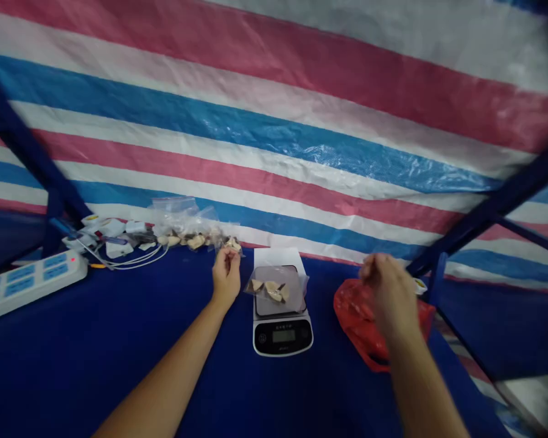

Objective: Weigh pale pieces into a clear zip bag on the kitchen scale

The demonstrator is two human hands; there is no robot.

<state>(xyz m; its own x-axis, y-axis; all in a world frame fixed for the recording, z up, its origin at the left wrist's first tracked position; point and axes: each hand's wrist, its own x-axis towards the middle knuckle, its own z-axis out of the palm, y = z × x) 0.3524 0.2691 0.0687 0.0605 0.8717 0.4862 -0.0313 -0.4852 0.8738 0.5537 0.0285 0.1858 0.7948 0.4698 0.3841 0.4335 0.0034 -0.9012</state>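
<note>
My left hand (226,277) is stretched out to the left of a small white kitchen scale (283,336) and pinches a small clear bag (232,246) with pale pieces inside. Just behind that hand lies a heap of similar filled clear bags (185,228). On the scale's grey platform rests another clear bag (274,291) holding a few pale wedge-shaped pieces. My right hand (388,292), blurred, hovers over a red plastic bag (363,331) to the right of the scale. Whether it holds anything cannot be made out.
A white power strip (27,280) with blue sockets and a lit red switch lies at the far left. White chargers and cables (119,243) sit behind it. Blue metal frame bars (484,213) slant at both sides. A striped tarpaulin (274,121) forms the back wall.
</note>
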